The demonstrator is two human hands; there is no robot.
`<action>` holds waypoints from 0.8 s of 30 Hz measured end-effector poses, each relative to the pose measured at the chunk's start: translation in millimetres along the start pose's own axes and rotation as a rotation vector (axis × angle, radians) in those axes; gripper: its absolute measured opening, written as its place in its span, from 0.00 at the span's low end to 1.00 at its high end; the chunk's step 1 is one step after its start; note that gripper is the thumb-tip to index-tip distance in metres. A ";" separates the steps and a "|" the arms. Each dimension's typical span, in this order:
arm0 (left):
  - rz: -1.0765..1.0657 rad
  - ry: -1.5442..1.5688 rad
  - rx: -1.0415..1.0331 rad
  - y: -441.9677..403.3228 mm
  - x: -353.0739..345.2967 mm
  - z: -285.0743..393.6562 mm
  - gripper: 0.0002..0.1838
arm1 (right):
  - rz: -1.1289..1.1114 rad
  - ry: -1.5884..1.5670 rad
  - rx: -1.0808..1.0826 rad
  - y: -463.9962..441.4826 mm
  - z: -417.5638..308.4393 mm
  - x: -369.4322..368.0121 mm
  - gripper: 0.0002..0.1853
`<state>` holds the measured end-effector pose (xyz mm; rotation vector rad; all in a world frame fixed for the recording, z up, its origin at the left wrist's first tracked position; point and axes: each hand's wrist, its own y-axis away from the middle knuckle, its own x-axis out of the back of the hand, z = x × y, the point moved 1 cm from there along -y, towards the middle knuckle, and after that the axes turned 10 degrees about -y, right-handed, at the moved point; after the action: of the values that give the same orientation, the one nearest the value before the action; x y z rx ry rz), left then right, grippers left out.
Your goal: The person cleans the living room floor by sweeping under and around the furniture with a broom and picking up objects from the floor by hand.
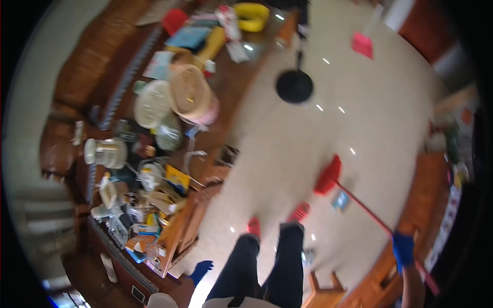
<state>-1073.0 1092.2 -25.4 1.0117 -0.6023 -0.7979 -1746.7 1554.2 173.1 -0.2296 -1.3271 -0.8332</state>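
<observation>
My right hand (404, 250), in a blue glove, is closed round the pink-red handle of a broom at the lower right. The broom's red head (328, 175) rests on the tiled floor ahead of my feet. Close beside the broom head lies a small blue and white packet (340, 201). My left hand (201, 271), also gloved in blue, hangs low at the left of my legs, its fingers apart and nothing in it. The two red shoes (299, 212) on my feet stand on the floor.
A long wooden table (226, 102) at the left bears baskets, bags and boxes. A black round stand base (294, 86) and a pink dustpan (362, 45) are farther ahead. A wooden stool (324, 296) is near my right leg. Wooden furniture (418, 205) lines the right side.
</observation>
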 end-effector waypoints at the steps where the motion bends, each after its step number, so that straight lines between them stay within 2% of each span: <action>1: 0.025 0.050 0.041 -7.7 -12.5 20.2 0.14 | 0.010 -0.135 -0.042 11.7 15.6 -7.1 0.14; 2: 0.073 0.015 -0.059 -15.0 -25.4 41.1 0.14 | -0.066 -0.179 -0.127 25.8 32.1 -35.7 0.13; 3: 0.104 -0.022 -0.151 -23.2 -40.9 58.1 0.14 | 0.013 -0.167 -0.039 32.4 30.8 -36.6 0.12; 4: 0.133 0.005 -0.183 -38.6 -57.5 77.6 0.14 | -0.116 -0.253 -0.104 35.6 42.2 -77.1 0.13; 5: 0.178 -0.165 -0.223 -55.0 -74.1 93.8 0.14 | -0.276 -0.640 -0.271 40.9 37.6 -65.1 0.15; 6: 0.217 -0.349 -0.247 -69.6 -86.6 105.6 0.14 | -0.308 -0.690 -0.276 24.4 14.2 -52.1 0.15; 7: 0.227 -0.483 -0.424 -96.5 -100.4 107.8 0.14 | -0.352 -0.749 -0.289 6.1 -9.8 -48.2 0.15; 8: 0.246 -0.695 -0.492 -98.0 -124.4 147.2 0.14 | -0.348 -0.756 -0.276 -5.2 -25.2 -57.8 0.14; 9: 0.254 -0.936 -0.648 -104.1 -146.0 181.3 0.14 | -0.355 -0.763 -0.265 -15.3 -38.6 -76.1 0.14; 10: 0.011 -1.063 -0.363 -73.9 -187.1 280.1 0.14 | -0.214 -0.829 -0.308 -24.8 -52.8 -105.4 0.13; 11: -0.059 -1.138 -0.491 -40.2 -226.9 364.0 0.15 | -0.069 -0.885 -0.379 -26.1 -70.0 -134.9 0.15; 12: 0.099 -0.863 -0.415 -95.0 -243.9 333.7 0.08 | -0.167 -0.763 -0.344 -35.0 -84.9 -142.2 0.16; 13: 0.037 0.047 -0.135 -111.7 -275.9 339.2 0.02 | -0.168 -0.872 -0.334 -45.4 -99.6 -135.5 0.15; 14: -0.082 0.570 0.042 -174.0 -291.6 289.1 0.07 | -0.246 -1.005 -0.431 -56.2 -115.4 -129.2 0.13; 15: -0.050 0.494 -0.044 -221.1 -303.7 267.2 0.06 | -0.300 -1.145 -0.497 -69.2 -129.7 -114.4 0.12; 16: -0.211 0.196 0.081 -180.9 -320.2 337.7 0.05 | -0.239 -1.276 -0.532 -76.0 -145.2 -115.1 0.12; 17: -0.202 -0.002 0.093 -225.0 -326.6 328.3 0.05 | -0.349 -1.253 -0.518 -86.9 -157.4 -112.0 0.13; 18: -0.353 0.079 -0.103 -283.4 -311.9 280.3 0.10 | -0.385 -1.211 -0.476 -92.2 -172.9 -115.2 0.17; 19: -0.310 0.096 0.154 -287.2 -312.7 309.7 0.18 | -0.365 -1.365 -0.508 -95.9 -186.4 -115.2 0.20; 20: -0.188 -0.034 0.275 -273.4 -331.3 353.7 0.21 | -0.406 -1.341 -0.505 -104.5 -199.4 -112.7 0.20; 21: -0.284 0.096 0.218 -281.4 -330.9 362.2 0.20 | -0.450 -1.324 -0.495 -114.2 -209.3 -107.9 0.21; 24: -0.212 0.178 0.327 -304.7 -341.7 391.7 0.18 | -0.404 -1.351 -0.464 -142.0 -216.9 -99.6 0.20</action>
<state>-1658.9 1081.6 -165.3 1.4486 -0.4852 -0.7986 -1674.8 1366.9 -18.9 -1.0447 -2.4561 -1.4157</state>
